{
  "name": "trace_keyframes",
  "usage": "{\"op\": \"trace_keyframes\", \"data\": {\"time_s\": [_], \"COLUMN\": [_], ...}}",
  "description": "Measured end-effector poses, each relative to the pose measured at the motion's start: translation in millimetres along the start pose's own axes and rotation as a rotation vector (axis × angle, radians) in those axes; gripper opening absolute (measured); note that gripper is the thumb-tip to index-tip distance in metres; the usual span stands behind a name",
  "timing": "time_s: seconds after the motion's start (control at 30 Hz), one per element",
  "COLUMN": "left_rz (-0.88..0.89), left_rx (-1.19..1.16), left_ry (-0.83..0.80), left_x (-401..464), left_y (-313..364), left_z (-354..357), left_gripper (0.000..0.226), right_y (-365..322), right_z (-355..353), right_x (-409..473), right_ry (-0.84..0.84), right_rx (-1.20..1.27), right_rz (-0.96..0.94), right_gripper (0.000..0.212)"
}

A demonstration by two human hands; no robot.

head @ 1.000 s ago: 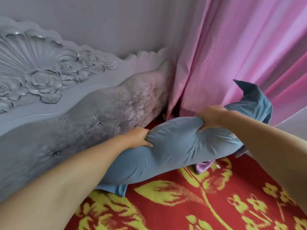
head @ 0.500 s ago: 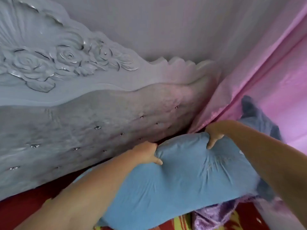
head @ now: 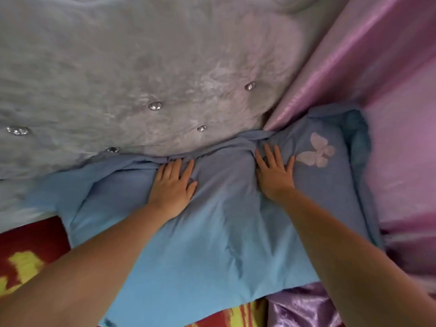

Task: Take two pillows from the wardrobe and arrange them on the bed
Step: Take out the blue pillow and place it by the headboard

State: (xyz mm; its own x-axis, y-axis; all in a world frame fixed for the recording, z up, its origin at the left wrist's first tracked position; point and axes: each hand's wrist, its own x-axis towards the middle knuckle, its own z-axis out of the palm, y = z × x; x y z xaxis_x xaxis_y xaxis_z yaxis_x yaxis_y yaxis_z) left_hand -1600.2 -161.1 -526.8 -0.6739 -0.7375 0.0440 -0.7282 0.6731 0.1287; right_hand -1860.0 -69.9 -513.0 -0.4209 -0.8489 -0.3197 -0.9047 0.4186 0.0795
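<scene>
Both hands flat on the blue pillow (head: 212,232)
Left hand (head: 173,187) at 9 o'clock, right hand (head: 274,174) at 3, fingers spread, headboard (head: 132,67) at 12.

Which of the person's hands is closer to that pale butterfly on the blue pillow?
The right hand. It lies flat on the blue pillow just left of the butterfly, fingertips almost beside it. The left hand presses the pillow further left, beyond the right hand.
</scene>
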Motion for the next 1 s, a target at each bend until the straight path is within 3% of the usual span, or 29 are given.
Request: {"op": "trace_keyframes", "data": {"time_s": [0.13, 0.2, 0.3, 0.4, 0.53, 0.63, 0.77, 0.9, 1.0], "left_rz": [0.001, -0.112, -0.51, -0.962, -1.187, -1.219, -1.185, -1.246, -1.295], "left_rx": [-0.054, -0.069, -0.186, -0.525, -0.877, -0.922, -0.769, -0.798, -0.855], "left_ry": [0.105, 0.175, 0.244, 0.253, 0.324, 0.25, 0.168, 0.147, 0.171], "left_x": [-29, -64, -126, -159, -167, -177, -182, -190, -189], "left_y": [-7, -13, -23, -22, -38, -60, -59, -26, -8], "left_z": [-4, -6, -7, -9, -1, 13, 19, 27, 44], "left_gripper": [0.059, 0.061, 0.076, 0.104, 0.105, 0.091, 0.073, 0.078, 0.077], "right_y": [17, 39, 77, 95, 102, 107, 114, 136, 151], "right_z": [-13, -15, -4, 8, 14, 11, -2, -52, -51], "right_x": [-11, -32, -65, -80, -84, -76, -59, -39, -24], "right_ry": [0.181, 0.275, 0.268, 0.315, 0.368, 0.343, 0.139, 0.269, 0.222], "right_rx": [0.089, 0.123, 0.168, 0.315, 0.496, 0.491, 0.457, 0.375, 0.244], "right_rz": [-0.059, 0.034, 0.218, 0.419, 0.713, 0.81, 0.618, 0.557, 0.539], "right_gripper": [0.055, 0.057, 0.065, 0.083, 0.106, 0.088, 0.043, 0.039, 0.047]}}
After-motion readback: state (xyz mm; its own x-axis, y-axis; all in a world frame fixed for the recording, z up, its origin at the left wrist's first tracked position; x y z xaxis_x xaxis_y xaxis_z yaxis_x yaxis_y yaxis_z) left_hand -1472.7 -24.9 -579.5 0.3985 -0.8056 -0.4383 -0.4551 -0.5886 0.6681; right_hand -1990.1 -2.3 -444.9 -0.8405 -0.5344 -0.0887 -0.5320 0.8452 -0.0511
